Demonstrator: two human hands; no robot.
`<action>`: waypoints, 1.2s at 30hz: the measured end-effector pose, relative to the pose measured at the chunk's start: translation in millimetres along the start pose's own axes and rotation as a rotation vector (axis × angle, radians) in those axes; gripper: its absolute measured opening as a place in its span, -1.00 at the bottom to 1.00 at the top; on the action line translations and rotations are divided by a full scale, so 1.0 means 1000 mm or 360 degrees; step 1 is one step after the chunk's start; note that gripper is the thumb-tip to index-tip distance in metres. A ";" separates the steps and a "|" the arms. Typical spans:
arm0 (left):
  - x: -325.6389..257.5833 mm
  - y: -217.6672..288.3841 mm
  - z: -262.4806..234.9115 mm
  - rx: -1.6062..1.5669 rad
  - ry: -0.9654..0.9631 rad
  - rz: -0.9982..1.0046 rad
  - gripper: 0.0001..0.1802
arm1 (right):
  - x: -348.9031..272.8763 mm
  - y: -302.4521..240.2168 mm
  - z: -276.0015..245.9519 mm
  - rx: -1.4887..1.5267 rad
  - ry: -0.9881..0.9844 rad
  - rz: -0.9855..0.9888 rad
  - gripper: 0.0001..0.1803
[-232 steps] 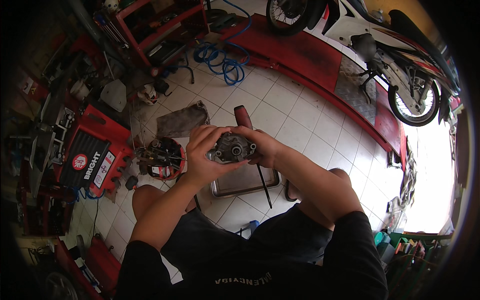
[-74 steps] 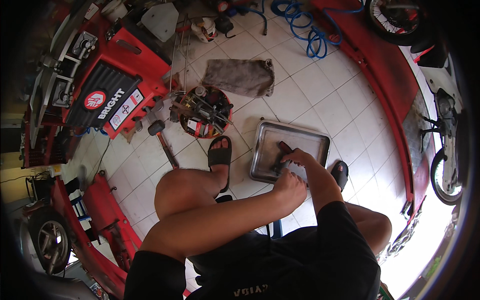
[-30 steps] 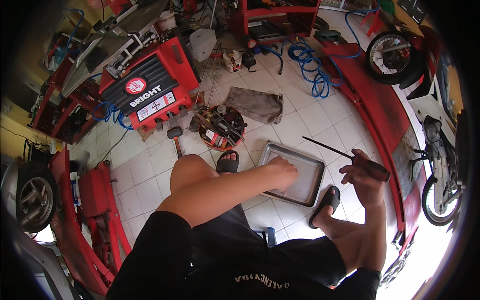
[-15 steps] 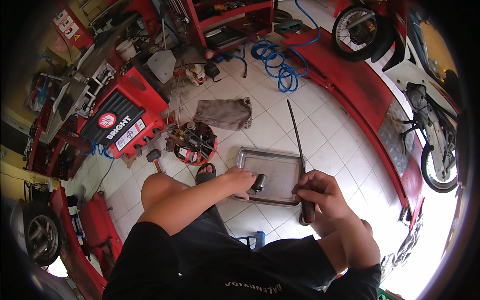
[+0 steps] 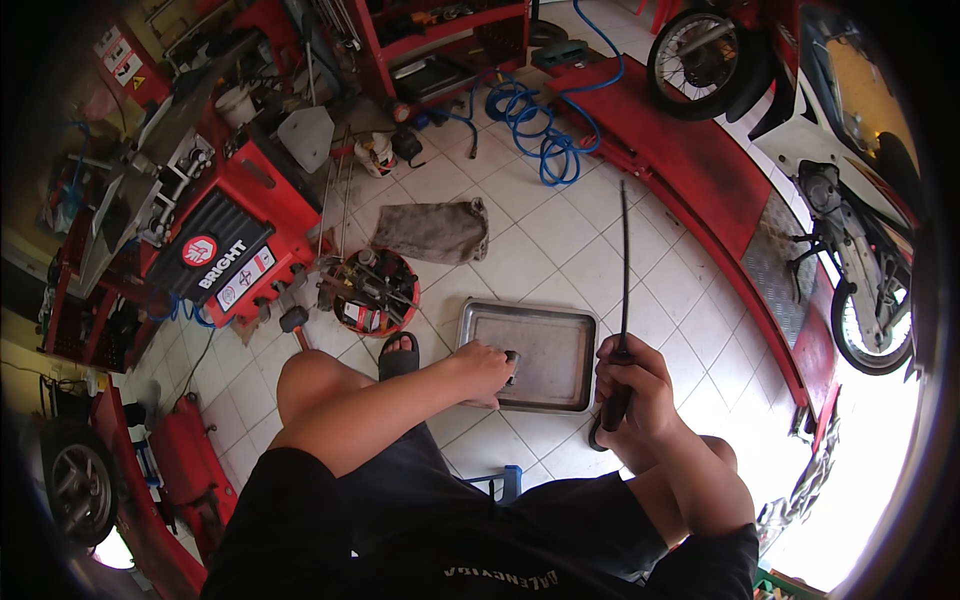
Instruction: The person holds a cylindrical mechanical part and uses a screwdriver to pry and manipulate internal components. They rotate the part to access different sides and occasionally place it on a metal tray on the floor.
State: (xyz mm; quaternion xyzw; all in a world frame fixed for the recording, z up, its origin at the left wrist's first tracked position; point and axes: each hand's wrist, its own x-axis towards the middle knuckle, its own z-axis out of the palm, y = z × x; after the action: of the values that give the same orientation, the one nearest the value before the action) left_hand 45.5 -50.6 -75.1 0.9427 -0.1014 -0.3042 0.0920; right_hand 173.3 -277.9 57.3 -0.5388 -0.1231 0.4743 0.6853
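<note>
My left hand point(image 5: 478, 374) is closed round a small metal cylinder point(image 5: 512, 366), at the left side of a shallow metal tray point(image 5: 587, 345). Most of the cylinder is hidden behind my fingers. My right hand point(image 5: 637, 385), just right of the tray, grips the dark handle of a long thin tool point(image 5: 625, 260). Its slim shaft stands up away from me; it looks like a round file, though the frames do not settle the kind. The tray lies on the tiled floor between my feet.
Left of the tray stands a round red tub of tools point(image 5: 378, 292), with a hammer point(image 5: 294, 320) beside it. A grey cloth point(image 5: 430, 231) lies farther off, near a coiled blue hose point(image 5: 545, 130). A red lift platform point(image 5: 690, 180) with a motorcycle point(image 5: 825, 200) lines the right.
My right hand has shifted its hold on the tool's handle, and the shaft now points straighter ahead. My left hand now covers more of the cylinder. The view has shifted slightly.
</note>
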 end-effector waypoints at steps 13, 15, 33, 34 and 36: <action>-0.010 0.000 0.000 0.0026 0.0010 -0.0039 -0.14 | 0.006 0.020 0.015 0.0076 0.0124 0.0089 -0.82; -0.011 0.000 -0.003 0.0029 0.0006 -0.0053 -0.13 | 0.005 0.022 0.019 0.0021 0.0199 -0.0081 -0.82; -0.015 -0.001 0.002 0.0058 0.0079 -0.0009 -0.13 | 0.006 0.029 0.028 -0.0394 0.0018 -0.0009 -0.82; -0.016 -0.002 0.002 0.0054 0.0075 -0.0018 -0.13 | 0.008 0.029 0.029 -0.0401 -0.0037 0.0116 -0.84; -0.017 -0.002 0.002 0.0044 0.0071 -0.0036 -0.14 | 0.010 0.028 0.030 -0.0469 -0.0063 0.0210 -0.85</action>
State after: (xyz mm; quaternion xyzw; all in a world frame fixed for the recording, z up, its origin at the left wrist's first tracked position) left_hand 31.2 -45.1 -67.9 0.9516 -0.0928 -0.2826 0.0778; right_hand 143.7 -251.8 41.5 -0.6309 -0.1692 0.5056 0.5637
